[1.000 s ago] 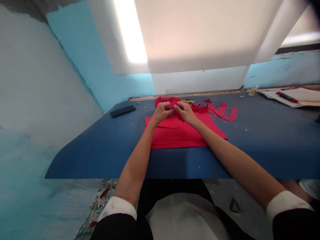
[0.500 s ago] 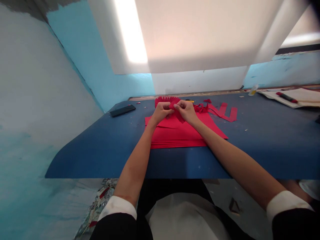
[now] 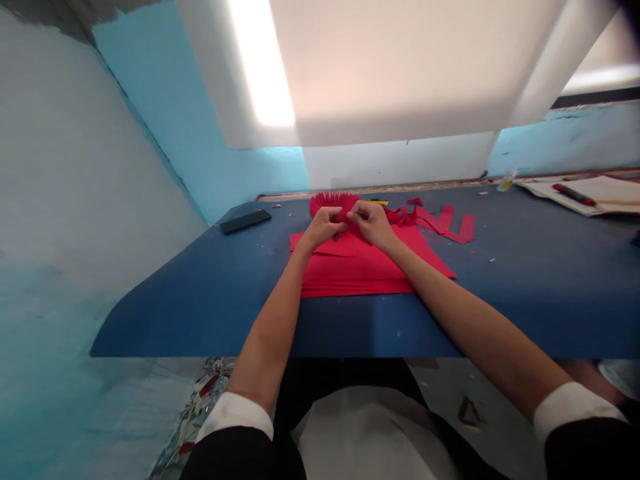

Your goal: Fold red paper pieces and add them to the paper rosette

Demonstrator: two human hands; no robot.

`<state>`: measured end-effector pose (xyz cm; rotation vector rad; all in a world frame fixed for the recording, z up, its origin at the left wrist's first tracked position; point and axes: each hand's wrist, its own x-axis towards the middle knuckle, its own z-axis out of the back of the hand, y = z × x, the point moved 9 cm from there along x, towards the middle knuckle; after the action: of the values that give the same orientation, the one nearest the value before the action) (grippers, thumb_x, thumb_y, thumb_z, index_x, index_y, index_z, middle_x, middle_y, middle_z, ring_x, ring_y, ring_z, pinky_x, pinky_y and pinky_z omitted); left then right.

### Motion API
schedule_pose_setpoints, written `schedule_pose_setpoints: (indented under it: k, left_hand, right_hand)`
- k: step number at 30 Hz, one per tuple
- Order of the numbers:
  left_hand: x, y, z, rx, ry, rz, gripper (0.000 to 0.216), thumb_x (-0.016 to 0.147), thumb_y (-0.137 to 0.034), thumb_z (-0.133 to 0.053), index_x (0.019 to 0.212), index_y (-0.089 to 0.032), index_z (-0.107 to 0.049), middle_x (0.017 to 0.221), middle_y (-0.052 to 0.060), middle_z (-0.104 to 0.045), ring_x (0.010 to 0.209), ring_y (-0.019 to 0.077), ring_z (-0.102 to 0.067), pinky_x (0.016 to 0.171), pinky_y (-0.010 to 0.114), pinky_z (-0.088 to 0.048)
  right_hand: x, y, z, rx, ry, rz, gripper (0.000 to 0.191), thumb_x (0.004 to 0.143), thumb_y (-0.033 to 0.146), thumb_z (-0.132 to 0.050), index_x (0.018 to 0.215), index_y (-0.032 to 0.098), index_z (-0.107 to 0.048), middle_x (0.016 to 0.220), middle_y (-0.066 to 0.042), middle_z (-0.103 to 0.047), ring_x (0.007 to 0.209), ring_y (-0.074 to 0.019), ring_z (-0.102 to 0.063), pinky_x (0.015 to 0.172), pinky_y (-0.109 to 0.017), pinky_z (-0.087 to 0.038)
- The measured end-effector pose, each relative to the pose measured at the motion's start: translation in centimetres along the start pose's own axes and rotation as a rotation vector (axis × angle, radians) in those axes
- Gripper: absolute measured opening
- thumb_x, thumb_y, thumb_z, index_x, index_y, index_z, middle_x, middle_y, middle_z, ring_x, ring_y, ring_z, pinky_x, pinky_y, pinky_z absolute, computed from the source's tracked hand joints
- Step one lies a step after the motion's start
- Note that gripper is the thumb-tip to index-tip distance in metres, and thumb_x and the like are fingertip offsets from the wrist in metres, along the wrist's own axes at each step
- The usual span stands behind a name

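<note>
Above a stack of red sheets, my left hand and my right hand pinch a small red piece of paper between them. Fingers of both hands are bent and closed on it; its lower part blends in with the red sheets below. Just behind my hands stands a red fringed paper piece with pointed tips, partly covered by the fingers. Crumpled red scraps lie right of my right hand.
Red strips lie to the right on the blue table. A black phone is at the left. Behind my hands is a yellow tool. Far right are a small bottle, papers and a red-black marker.
My fingers have shifted slightly on the red paper, and its angle between them has changed. My arms and the things on the table stay in place.
</note>
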<state>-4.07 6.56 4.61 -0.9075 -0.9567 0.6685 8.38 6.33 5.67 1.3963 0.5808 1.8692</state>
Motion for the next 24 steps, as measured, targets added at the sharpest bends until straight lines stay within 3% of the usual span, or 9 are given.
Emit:
schedule_pose_setpoints:
  k: [4, 8, 11, 14, 20, 24]
  left_hand:
    - [-0.1, -0.1, -0.3, -0.009, 0.03, -0.026, 0.042, 0.091, -0.049, -0.075, 0.068, -0.02, -0.056, 0.052, -0.003, -0.055, 0.046, 0.0111, -0.053, 0.046, 0.024, -0.04]
    - [0.3, -0.2, 0.4, 0.174, -0.063, -0.09, 0.065, 0.094, -0.076, -0.061, 0.06, -0.021, -0.048, 0.05, -0.004, -0.041, 0.046, 0.0107, -0.043, 0.046, 0.026, -0.03]
    - [0.5, -1.0, 1.1, 0.356, -0.181, -0.161, 0.07, 0.097, -0.072, -0.058, 0.053, -0.022, -0.036, 0.051, -0.004, -0.031, 0.052, 0.0102, -0.033, 0.052, 0.028, -0.022]
    - [0.4, -1.9, 1.4, 0.431, -0.255, -0.199, 0.068, 0.101, -0.062, -0.057, 0.053, -0.021, -0.033, 0.054, -0.003, -0.029, 0.056, 0.0106, -0.029, 0.056, 0.03, -0.021]
    - [-0.1, -3.0, 1.8, 0.423, -0.332, -0.235, 0.069, 0.102, -0.061, -0.057, 0.053, -0.022, -0.027, 0.056, -0.003, -0.025, 0.056, 0.0109, -0.024, 0.057, 0.032, -0.021]
    - [-0.8, -3.2, 3.2, 0.379, -0.466, -0.27, 0.069, 0.104, -0.061, -0.055, 0.056, -0.022, -0.025, 0.057, -0.003, -0.024, 0.056, 0.0118, -0.023, 0.057, 0.033, -0.022]
  right_hand:
    - [-0.1, 0.1, -0.2, -0.037, 0.025, 0.035, 0.026, 0.086, 0.028, -0.066, 0.065, 0.023, -0.05, 0.059, 0.004, -0.048, 0.063, -0.0138, -0.041, 0.064, -0.031, -0.029]
    - [-0.1, -0.1, -0.6, -0.061, 0.058, 0.042, 0.033, 0.088, 0.035, -0.066, 0.064, 0.024, -0.045, 0.059, 0.004, -0.044, 0.062, -0.0133, -0.037, 0.063, -0.031, -0.028]
    - [0.0, -0.2, -1.1, -0.076, 0.101, 0.032, 0.027, 0.087, 0.031, -0.063, 0.067, 0.024, -0.046, 0.06, 0.005, -0.044, 0.062, -0.0132, -0.037, 0.063, -0.031, -0.028]
    - [0.1, -0.1, -1.3, -0.091, 0.109, 0.035, 0.026, 0.088, 0.027, -0.06, 0.069, 0.025, -0.044, 0.06, 0.005, -0.043, 0.063, -0.0137, -0.037, 0.064, -0.032, -0.027]
    - [0.5, 0.1, -1.4, -0.081, 0.12, 0.054, 0.038, 0.096, 0.041, -0.06, 0.068, 0.026, -0.038, 0.061, 0.005, -0.039, 0.063, -0.0143, -0.035, 0.065, -0.033, -0.026]
    - [0.5, 0.4, -1.5, -0.068, 0.141, 0.088, 0.044, 0.1, 0.048, -0.054, 0.065, 0.026, -0.037, 0.061, 0.004, -0.039, 0.064, -0.0148, -0.036, 0.065, -0.033, -0.026]
